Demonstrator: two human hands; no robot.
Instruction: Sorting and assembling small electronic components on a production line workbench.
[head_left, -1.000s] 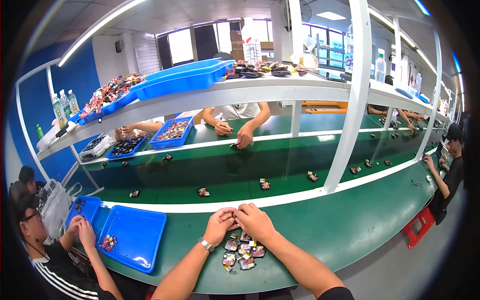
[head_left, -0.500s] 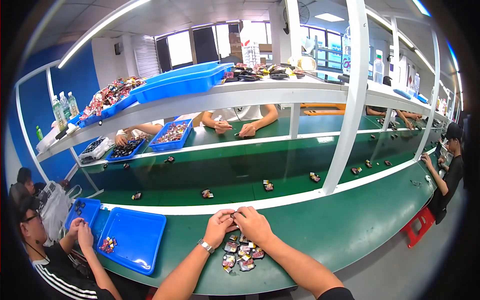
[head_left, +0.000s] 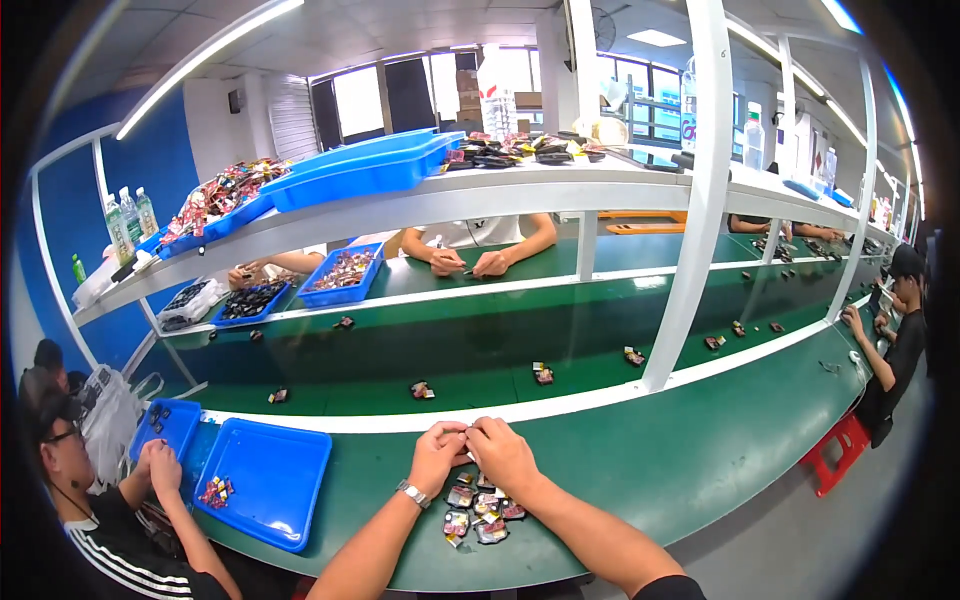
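Observation:
My left hand (head_left: 438,458), with a metal watch on its wrist, and my right hand (head_left: 503,452) meet over the green worktop (head_left: 620,470). Their fingertips pinch together at one spot. What they grip there is mostly covered by the fingers and too small to make out. Just below them, between my forearms, lies a pile of small black-cased parts (head_left: 490,533) with clear, yellow and reddish pieces on them; the right hand's heel partly covers its upper edge.
To the left a blue tray (head_left: 290,470) holds a few red and yellow pieces, beside a co-worker (head_left: 130,520). Beyond a white rail runs a green belt (head_left: 330,380) carrying spaced parts (head_left: 423,390). A white upright (head_left: 690,230) supports a loaded shelf (head_left: 480,188).
The parts on the belt have shifted slightly right. My hands stay together in nearly the same place, fingertips closer. Across the belt, a co-worker's two hands have come nearer each other.

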